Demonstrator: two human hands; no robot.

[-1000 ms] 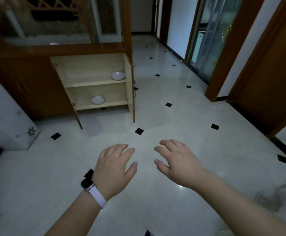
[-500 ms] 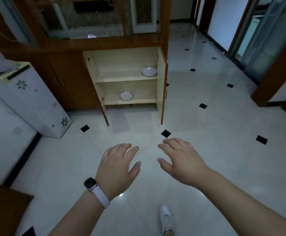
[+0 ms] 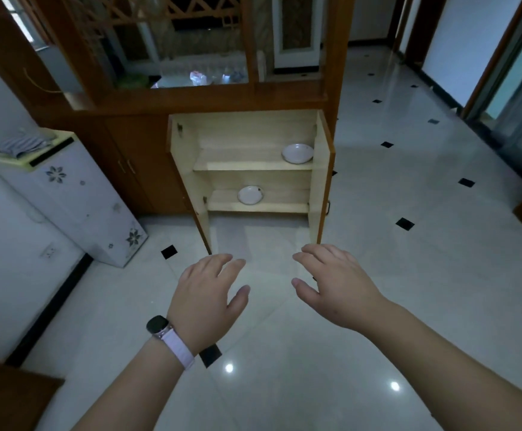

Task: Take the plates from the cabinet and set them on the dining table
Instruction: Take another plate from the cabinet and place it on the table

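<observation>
Ahead of us, the open pale-wood cabinet (image 3: 253, 163) holds 2 round white plates: 1 on the upper shelf (image 3: 297, 153), 1 on the lower shelf (image 3: 250, 194). Our left hand (image 3: 205, 301) and right hand (image 3: 336, 286) hover apart, empty, fingers spread, seemingly readying to reach.

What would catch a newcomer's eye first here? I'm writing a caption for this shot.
Two empty, open hands, the left hand and the right hand, stretch out over the glossy tiled floor. Beyond them an open cabinet holds an upper plate at the right and a lower plate nearer the middle.
</observation>
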